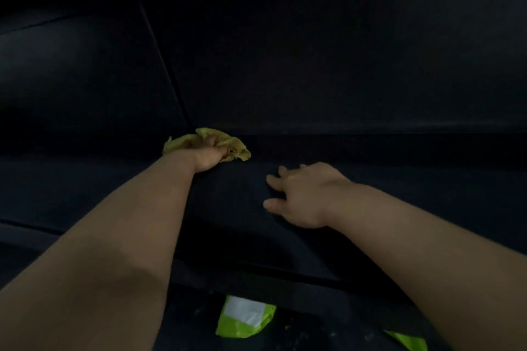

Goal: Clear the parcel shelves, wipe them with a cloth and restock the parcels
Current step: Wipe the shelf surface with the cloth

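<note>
My left hand (206, 155) grips a crumpled yellow-green cloth (182, 144) at the back left corner of a dark shelf (370, 162), and the cloth lies against the shelf surface. My right hand (302, 194) rests flat on the same shelf to the right, fingers spread and holding nothing. The shelf is bare and very dim. Below its front edge lies a bright green parcel (245, 318) with a white label, and a corner of a second green parcel (410, 340) shows at the bottom right.
A dark upright divider (168, 65) runs from the cloth's corner up to the left. The shelf's back wall (342, 51) fills the upper view. A lower dark surface (188, 328) holds the green parcels.
</note>
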